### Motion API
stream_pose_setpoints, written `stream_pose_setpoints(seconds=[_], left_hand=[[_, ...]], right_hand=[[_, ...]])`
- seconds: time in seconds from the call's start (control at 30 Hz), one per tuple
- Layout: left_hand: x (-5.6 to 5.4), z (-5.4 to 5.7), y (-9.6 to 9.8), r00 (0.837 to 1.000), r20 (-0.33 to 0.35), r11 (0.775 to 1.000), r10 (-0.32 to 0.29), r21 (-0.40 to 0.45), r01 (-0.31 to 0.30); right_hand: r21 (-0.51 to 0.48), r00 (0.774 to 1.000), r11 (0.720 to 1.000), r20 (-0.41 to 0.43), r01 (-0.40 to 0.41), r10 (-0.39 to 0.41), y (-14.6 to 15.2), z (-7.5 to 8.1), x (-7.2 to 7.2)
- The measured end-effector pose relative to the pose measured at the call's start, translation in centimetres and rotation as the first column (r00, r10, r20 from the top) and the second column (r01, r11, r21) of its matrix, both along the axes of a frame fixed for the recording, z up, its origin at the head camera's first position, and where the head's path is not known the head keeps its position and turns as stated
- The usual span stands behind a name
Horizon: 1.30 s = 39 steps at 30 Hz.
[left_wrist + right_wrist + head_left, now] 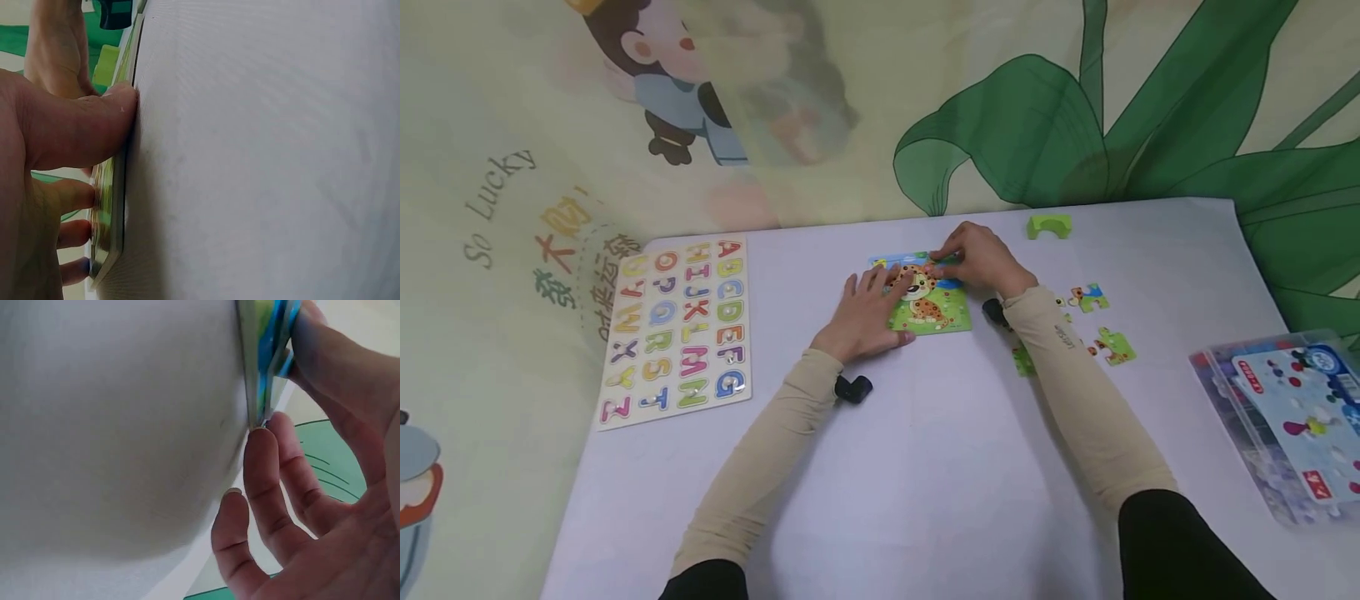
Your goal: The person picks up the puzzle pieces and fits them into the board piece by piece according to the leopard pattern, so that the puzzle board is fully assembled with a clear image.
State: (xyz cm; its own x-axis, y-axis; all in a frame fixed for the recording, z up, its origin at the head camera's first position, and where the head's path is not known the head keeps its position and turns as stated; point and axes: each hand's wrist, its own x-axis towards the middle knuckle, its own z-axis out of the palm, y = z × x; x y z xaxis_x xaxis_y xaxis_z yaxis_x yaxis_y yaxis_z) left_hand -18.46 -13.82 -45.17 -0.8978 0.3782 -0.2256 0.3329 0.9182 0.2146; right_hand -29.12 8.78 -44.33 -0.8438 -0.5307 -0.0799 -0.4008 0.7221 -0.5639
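A square jigsaw puzzle [942, 315] with a spotted cartoon animal on green grass lies toward the back of the table. My left hand [868, 315] rests on its left side, fingers spread over the picture and thumb at the near edge. In the left wrist view, the thumb [94, 125] lies against the board's rim. At the board's far right corner, my right hand [988, 258] pinches a puzzle piece [284, 337]. The right wrist view shows this piece tilted slightly above the board [249, 362], with the thumb against it. Its picture is mostly hidden.
Loose puzzle pieces [1115, 346] lie right of the board, some partly hidden under the right forearm. A green arch block [1049, 226] sits near the back edge. An alphabet board [681, 333] lies at left, and a clear plastic box [1262, 450] stands at right.
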Motion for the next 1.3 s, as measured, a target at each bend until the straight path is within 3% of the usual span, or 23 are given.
stream_pose_setpoints(seconds=[0.57, 1.0, 1.3], left_hand=[[-0.08, -0.44, -0.24, 1.0, -0.007, 1.0, 0.004, 0.013, -0.004], [0.15, -0.84, -0.23, 1.0, -0.025, 0.996, -0.004, 0.09, 0.006], [-0.02, -0.52, -0.17, 0.999, -0.052, 0.999, -0.009, 0.053, 0.012]], right_hand=[[0.019, 1.0, 1.0, 0.009, -0.023, 0.023, -0.33, -0.25, -0.01], [0.06, 1.0, 0.998, -0.001, -0.001, 0.001, -0.28, 0.14, 0.54], [0.053, 1.0, 0.998, -0.003, -0.015, 0.015, -0.4, -0.2, 0.42]])
